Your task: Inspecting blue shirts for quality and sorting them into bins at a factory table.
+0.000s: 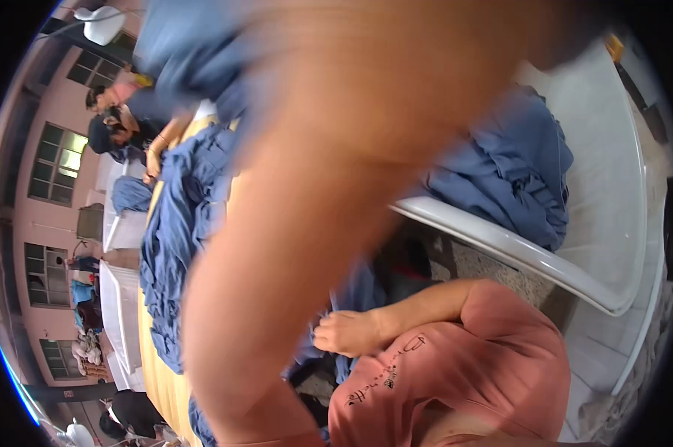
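My left arm sweeps large and blurred up the middle of the view, very close to the camera. Its upper end, where my left hand seems to be, is too smeared to show any fingers. Lower down, in front of my salmon-pink shirt, my right hand is closed, with curled fingers on blue cloth. More blue fabric lies crumpled along a yellowish table on the left. My left arm hides much of the middle.
On the right, a white tub holds a heap of blue fabric. Co-workers are across the table at upper left, beside more white bins. Another person is at lower left. Windows line the far wall.
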A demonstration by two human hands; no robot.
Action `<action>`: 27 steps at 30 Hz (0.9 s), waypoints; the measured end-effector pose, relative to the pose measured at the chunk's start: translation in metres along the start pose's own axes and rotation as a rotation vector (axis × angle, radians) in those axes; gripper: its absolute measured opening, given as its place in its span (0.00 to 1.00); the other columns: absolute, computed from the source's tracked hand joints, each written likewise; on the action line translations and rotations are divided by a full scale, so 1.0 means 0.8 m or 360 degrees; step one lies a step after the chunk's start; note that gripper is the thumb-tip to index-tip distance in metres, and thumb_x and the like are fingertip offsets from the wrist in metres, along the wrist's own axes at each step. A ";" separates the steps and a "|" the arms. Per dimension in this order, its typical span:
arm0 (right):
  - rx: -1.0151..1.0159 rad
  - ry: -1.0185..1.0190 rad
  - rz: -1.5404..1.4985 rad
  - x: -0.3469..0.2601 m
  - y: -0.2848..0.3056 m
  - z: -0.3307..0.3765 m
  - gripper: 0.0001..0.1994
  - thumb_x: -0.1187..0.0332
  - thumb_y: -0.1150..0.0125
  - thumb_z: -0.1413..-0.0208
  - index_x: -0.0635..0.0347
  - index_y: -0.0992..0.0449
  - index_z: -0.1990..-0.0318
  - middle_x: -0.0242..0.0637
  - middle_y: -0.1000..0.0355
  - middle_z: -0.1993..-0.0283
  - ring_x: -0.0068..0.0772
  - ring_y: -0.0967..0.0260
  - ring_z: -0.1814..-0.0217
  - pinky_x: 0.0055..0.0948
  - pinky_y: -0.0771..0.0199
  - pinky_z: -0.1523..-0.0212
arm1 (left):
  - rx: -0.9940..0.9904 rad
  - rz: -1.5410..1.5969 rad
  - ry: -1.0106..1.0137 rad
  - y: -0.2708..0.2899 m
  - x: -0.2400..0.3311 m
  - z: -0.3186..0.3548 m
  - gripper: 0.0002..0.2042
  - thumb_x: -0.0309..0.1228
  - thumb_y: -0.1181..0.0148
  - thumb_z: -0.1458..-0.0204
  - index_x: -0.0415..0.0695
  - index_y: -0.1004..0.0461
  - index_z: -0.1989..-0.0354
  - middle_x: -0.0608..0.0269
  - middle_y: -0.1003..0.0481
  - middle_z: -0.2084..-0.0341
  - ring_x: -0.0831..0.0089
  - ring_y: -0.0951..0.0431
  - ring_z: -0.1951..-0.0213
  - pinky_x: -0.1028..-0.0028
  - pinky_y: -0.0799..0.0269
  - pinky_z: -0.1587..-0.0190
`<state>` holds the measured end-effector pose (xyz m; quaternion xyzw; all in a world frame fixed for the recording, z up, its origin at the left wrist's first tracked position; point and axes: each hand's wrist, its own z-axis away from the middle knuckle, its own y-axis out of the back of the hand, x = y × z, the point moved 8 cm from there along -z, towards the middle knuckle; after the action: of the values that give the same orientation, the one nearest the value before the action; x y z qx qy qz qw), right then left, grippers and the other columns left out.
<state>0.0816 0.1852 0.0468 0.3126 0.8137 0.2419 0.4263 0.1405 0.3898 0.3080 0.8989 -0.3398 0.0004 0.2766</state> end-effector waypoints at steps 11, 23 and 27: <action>0.0430 -0.0487 -0.0101 0.050 0.056 0.049 0.08 0.70 0.38 0.59 0.60 0.28 0.70 0.40 0.30 0.66 0.44 0.30 0.60 0.38 0.30 0.62 | -0.1013 -0.0495 0.0486 0.036 -0.090 0.183 0.28 0.27 0.29 0.64 0.42 0.29 0.49 0.44 0.32 0.46 0.46 0.32 0.45 0.59 0.35 0.43; 0.1038 -0.0660 0.0451 0.108 0.098 0.078 0.24 0.77 0.36 0.58 0.67 0.30 0.49 0.52 0.33 0.44 0.54 0.35 0.42 0.41 0.34 0.43 | -0.0225 -0.1068 0.1668 0.273 -0.029 0.557 0.35 0.31 0.29 0.59 0.35 0.37 0.41 0.42 0.38 0.40 0.47 0.37 0.39 0.59 0.41 0.38; 0.0900 -0.1267 -0.0152 0.170 0.057 0.117 0.43 0.61 0.24 0.63 0.69 0.40 0.39 0.55 0.41 0.38 0.55 0.44 0.34 0.40 0.43 0.34 | -0.0340 -0.1049 0.1769 0.270 0.010 0.634 0.45 0.37 0.24 0.67 0.39 0.40 0.38 0.43 0.38 0.40 0.46 0.39 0.38 0.57 0.43 0.37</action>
<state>0.1141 0.3258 -0.0457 0.4467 0.6348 -0.1465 0.6132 -0.0807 -0.0002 -0.0126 0.7895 0.1490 0.3462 0.4844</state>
